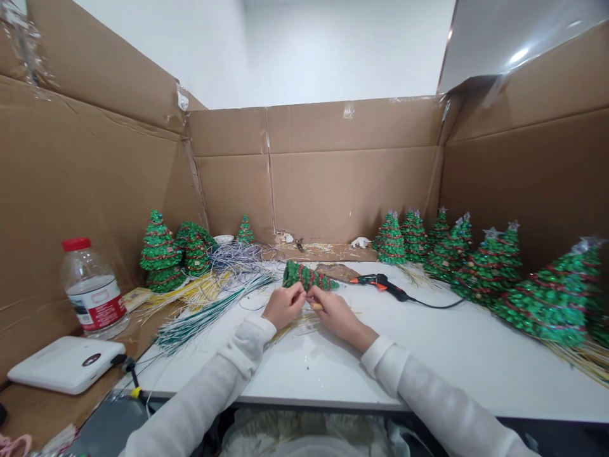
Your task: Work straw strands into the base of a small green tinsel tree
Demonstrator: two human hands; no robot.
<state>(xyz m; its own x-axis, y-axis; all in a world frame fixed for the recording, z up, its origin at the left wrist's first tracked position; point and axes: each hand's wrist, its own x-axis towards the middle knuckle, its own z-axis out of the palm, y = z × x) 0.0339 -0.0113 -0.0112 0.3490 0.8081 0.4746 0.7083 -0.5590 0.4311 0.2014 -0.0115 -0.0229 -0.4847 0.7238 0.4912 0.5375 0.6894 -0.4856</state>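
Note:
A small green Christmas tree (314,277) with red garland lies on its side on the white table, its wide base to the left and tip to the right. Just in front of its lower edge, my left hand (286,306) is closed in a pinch; what sits between its fingertips is too small to make out. My right hand (337,312) meets it fingertip to fingertip, also closed. A short tan wooden handle (316,306) pokes out from under the right fingers; its other end is hidden. Behind the tree's tip lies a black and orange glue gun (380,284) on a brown pad (335,272).
Bundles of green wire (209,314), yellow wire (190,295) and tangled purple wire (238,255) lie left. Finished trees (547,298) line the right side; more trees (160,251) stand left. A water bottle (95,292) and white power bank (66,363) sit far left. Cardboard walls (356,184) enclose the table.

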